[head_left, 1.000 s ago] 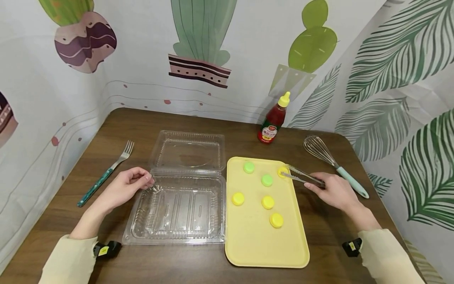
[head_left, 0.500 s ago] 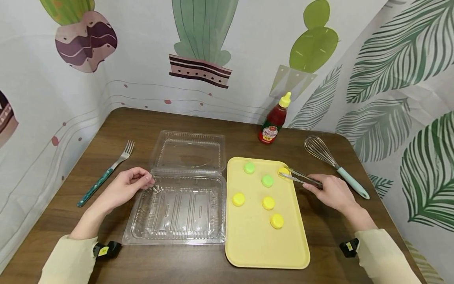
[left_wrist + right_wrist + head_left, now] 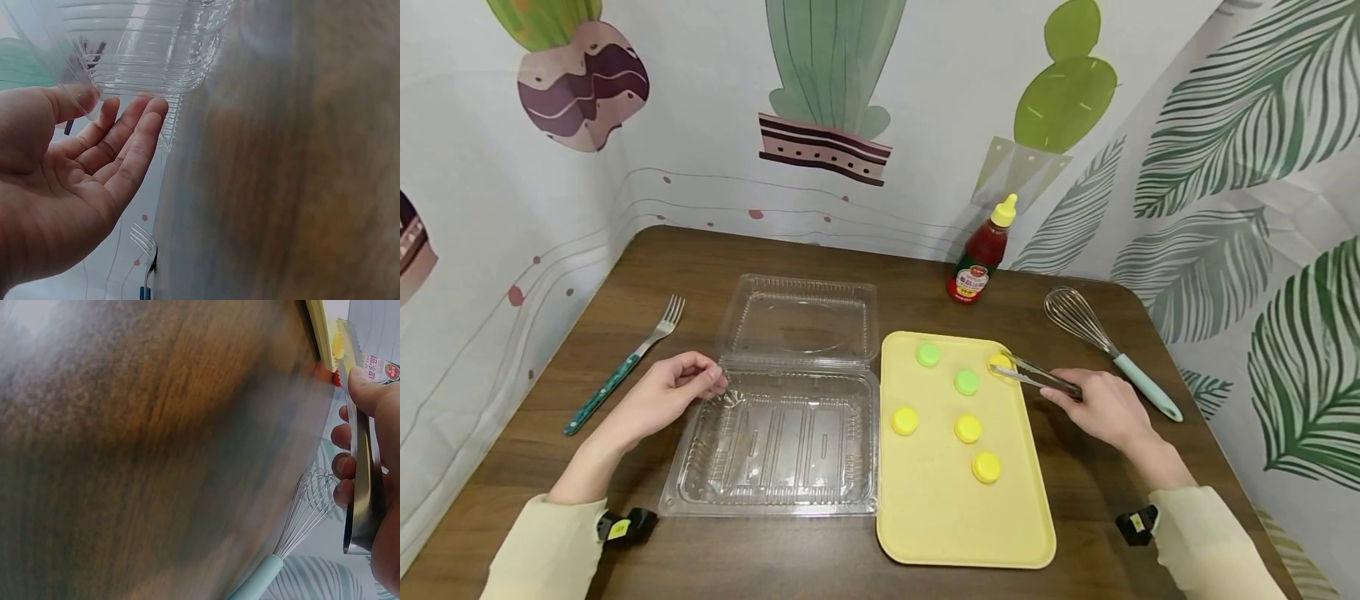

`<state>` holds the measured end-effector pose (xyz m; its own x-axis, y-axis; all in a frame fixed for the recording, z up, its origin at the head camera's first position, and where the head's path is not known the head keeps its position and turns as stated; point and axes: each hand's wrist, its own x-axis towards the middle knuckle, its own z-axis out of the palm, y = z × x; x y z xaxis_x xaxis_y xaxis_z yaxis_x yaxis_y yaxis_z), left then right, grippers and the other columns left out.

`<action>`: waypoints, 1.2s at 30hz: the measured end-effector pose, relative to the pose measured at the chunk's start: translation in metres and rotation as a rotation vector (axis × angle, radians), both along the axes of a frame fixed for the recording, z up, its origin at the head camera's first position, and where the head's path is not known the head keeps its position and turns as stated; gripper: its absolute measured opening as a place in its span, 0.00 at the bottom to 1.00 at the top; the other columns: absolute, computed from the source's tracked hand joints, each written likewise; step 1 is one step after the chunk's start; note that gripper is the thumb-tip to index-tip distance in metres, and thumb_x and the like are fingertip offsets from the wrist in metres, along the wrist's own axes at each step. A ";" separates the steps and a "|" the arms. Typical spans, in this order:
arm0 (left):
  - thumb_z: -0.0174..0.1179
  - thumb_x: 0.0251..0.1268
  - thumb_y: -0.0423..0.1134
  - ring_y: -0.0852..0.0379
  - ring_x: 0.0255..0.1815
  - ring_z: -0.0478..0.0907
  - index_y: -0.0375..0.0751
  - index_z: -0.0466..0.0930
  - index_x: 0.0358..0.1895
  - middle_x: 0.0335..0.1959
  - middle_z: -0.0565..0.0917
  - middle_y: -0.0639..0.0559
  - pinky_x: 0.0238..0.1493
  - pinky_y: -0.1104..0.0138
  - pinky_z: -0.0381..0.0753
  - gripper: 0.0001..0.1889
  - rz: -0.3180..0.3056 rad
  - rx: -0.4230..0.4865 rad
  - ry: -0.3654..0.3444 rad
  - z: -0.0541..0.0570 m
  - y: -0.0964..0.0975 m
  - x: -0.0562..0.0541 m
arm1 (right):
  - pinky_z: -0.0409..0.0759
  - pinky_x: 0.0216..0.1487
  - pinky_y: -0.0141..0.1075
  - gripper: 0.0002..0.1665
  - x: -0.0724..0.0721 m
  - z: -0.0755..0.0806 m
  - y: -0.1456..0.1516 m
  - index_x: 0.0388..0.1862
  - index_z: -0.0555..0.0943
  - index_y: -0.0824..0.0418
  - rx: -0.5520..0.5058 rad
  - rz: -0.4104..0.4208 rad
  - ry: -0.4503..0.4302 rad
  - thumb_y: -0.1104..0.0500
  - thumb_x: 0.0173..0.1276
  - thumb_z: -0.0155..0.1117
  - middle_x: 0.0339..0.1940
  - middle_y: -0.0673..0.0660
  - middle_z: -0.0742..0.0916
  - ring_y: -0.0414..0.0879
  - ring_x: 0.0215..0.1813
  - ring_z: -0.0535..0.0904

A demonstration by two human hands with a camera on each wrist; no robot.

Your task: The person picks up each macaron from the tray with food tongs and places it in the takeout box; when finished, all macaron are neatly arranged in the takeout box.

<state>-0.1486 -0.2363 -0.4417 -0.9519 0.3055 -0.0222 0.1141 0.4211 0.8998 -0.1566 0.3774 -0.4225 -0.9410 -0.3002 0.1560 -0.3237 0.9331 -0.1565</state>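
Note:
My left hand (image 3: 677,387) pinches the left rim of a clear plastic clamshell container (image 3: 790,450), which lies with its lid folded back. In the left wrist view, the thumb and curled fingers (image 3: 147,134) meet at the container's edge (image 3: 144,69). Metal tongs (image 3: 1037,379) are gripped in my right hand (image 3: 1105,404). Their tips are around a yellow round piece (image 3: 1000,363) at the tray's upper right corner. Several other yellow and green round pieces, such as a green one (image 3: 966,382), lie on the yellow tray (image 3: 962,525). In the right wrist view, fingers wrap the tongs (image 3: 362,487).
A fork (image 3: 625,367) lies left of the container. Behind the tray stands a ketchup bottle (image 3: 977,258) with a yellow cap. The whisk (image 3: 1112,354) lies to the right, close to my right hand. A patterned cloth hangs behind the wooden table (image 3: 760,558).
My right hand has moved slightly left, and the tongs' arms have drawn closer together around the yellow piece. The left hand and container look still.

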 end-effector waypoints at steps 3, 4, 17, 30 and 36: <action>0.53 0.78 0.37 0.50 0.43 0.85 0.28 0.77 0.48 0.42 0.85 0.38 0.44 0.71 0.83 0.12 0.001 0.001 0.000 0.000 -0.001 0.001 | 0.68 0.19 0.37 0.23 0.000 0.001 -0.001 0.53 0.85 0.64 -0.004 0.015 0.017 0.49 0.68 0.70 0.42 0.63 0.89 0.40 0.19 0.71; 0.52 0.78 0.37 0.51 0.43 0.85 0.28 0.77 0.48 0.42 0.85 0.38 0.44 0.71 0.83 0.12 0.002 0.002 0.003 0.001 -0.001 0.001 | 0.67 0.19 0.36 0.23 0.000 0.001 -0.002 0.53 0.85 0.64 -0.005 0.020 0.024 0.49 0.68 0.70 0.42 0.63 0.89 0.39 0.19 0.70; 0.52 0.79 0.37 0.55 0.42 0.85 0.29 0.77 0.48 0.42 0.85 0.39 0.43 0.71 0.83 0.12 -0.002 0.003 0.015 0.000 -0.002 0.000 | 0.63 0.17 0.33 0.20 -0.005 0.012 -0.018 0.51 0.86 0.61 -0.026 0.087 0.096 0.50 0.66 0.71 0.27 0.49 0.85 0.36 0.17 0.64; 0.52 0.79 0.36 0.52 0.43 0.85 0.28 0.77 0.48 0.42 0.85 0.39 0.43 0.70 0.83 0.12 0.005 0.006 0.006 0.001 -0.002 0.001 | 0.60 0.18 0.31 0.16 -0.010 0.038 -0.065 0.46 0.87 0.58 -0.004 0.237 0.166 0.52 0.63 0.74 0.22 0.42 0.75 0.35 0.19 0.63; 0.52 0.78 0.34 0.52 0.43 0.85 0.27 0.77 0.48 0.43 0.85 0.39 0.43 0.70 0.83 0.11 0.003 0.003 0.016 0.002 -0.001 0.000 | 0.64 0.19 0.31 0.18 -0.015 0.049 -0.087 0.47 0.87 0.59 0.002 0.298 0.179 0.51 0.62 0.74 0.24 0.45 0.80 0.35 0.20 0.67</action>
<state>-0.1490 -0.2369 -0.4399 -0.9531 0.3027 -0.0064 0.1269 0.4186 0.8992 -0.1712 0.2904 -0.3733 -0.7698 -0.5580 0.3099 -0.6040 0.7938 -0.0711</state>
